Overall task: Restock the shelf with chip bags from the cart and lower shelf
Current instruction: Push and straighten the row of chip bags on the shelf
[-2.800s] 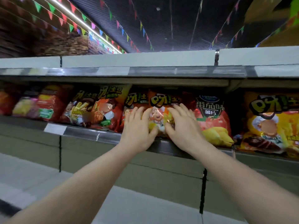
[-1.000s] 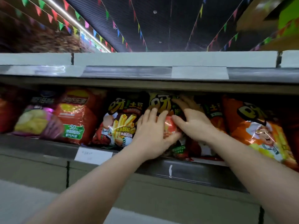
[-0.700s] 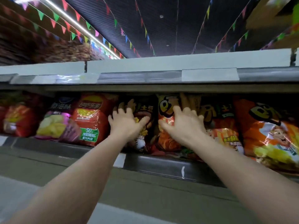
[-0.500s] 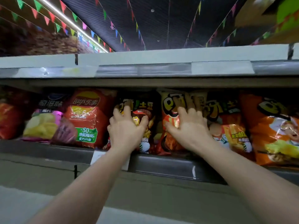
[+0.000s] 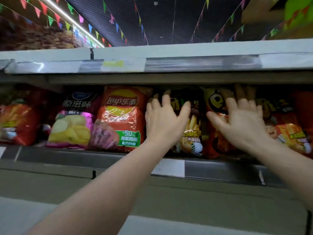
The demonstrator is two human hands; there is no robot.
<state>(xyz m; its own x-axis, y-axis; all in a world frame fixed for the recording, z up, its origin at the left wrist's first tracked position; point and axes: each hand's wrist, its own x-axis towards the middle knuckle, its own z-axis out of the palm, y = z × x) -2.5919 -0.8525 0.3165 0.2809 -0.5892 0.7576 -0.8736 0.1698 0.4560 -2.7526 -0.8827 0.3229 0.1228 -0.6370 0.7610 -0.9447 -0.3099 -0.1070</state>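
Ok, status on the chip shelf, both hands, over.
Left hand flat on the dark fries bag, fingers spread. Right hand pressing the orange bag back. Shelf row packed; low shelf above crowds the fingers.

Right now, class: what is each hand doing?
Left hand: open, fingers spread on the dark chip bag.
Right hand: open, pressing the orange chip bag.

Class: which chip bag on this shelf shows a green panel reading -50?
The red Lay's bag, just left of the left hand; no other bag shows it.
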